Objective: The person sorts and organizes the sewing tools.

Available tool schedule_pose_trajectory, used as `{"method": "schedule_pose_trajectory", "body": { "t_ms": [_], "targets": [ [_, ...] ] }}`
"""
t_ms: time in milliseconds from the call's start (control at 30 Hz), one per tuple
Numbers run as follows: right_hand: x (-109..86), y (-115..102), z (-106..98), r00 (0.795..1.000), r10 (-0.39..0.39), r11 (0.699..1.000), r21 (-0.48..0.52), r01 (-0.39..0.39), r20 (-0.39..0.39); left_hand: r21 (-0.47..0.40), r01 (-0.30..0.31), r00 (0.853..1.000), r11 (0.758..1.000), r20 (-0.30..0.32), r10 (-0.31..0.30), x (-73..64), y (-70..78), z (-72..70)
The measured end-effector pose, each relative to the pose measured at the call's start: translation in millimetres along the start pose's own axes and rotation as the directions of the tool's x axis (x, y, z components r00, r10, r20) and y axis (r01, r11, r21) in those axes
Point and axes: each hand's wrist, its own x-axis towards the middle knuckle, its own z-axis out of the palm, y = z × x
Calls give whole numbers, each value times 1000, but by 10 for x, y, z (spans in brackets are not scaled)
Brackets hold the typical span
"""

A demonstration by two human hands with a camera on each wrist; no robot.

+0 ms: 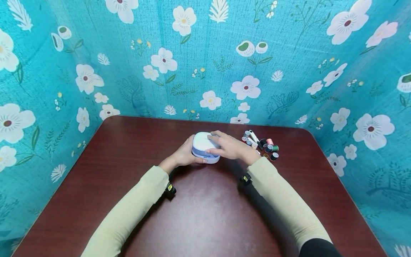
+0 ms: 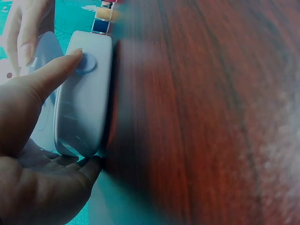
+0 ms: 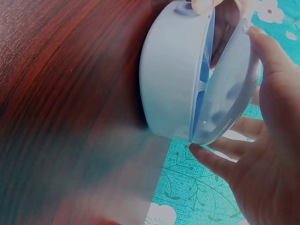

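Note:
A small rounded plastic case (image 1: 212, 160), whitish with a blue-tinted band, sits on the table between both hands. Its lid (image 3: 229, 93) is raised partway, leaving a wedge-shaped gap with a divider visible inside in the right wrist view. My left hand (image 1: 183, 154) grips the case body from the left, the thumb on a round button (image 2: 86, 63) at the front. From the right, my right hand (image 1: 229, 145) holds the lid, its thumb at the lid's front edge and fingers around the other side. Most of the case's inside is hidden.
To the right of the case lie several thread spools (image 1: 269, 147), small bobbins (image 1: 246, 134) and white-and-black snips (image 1: 255, 138). The dark red wooden table (image 1: 205, 214) reaches back to a teal floral curtain (image 1: 199, 71), which also hangs along both sides.

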Motion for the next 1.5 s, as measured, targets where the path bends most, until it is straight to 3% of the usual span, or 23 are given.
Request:
{"method": "schedule_pose_trajectory", "body": {
  "t_ms": [233,400,833,1200,1500],
  "targets": [
    [-17,47,-22,999,0,999,47,3,-46,-7,-14,1000,1000,-2,14,0,5,-4],
    [10,86,-35,994,-36,995,84,45,-105,-16,-7,1000,1000,1,7,7,-2,0],
    [45,118,-109,959,-86,991,78,111,-271,18,-12,1000,1000,-26,12,-5,53,-12],
    [17,108,-61,941,36,993,119,5,-336,40,12,1000,999,-27,-10,-24,42,24],
    [26,118,-16,913,115,988,140,-64,-392,96,61,998,994,-23,-59,-23,45,41]
  ]
}}
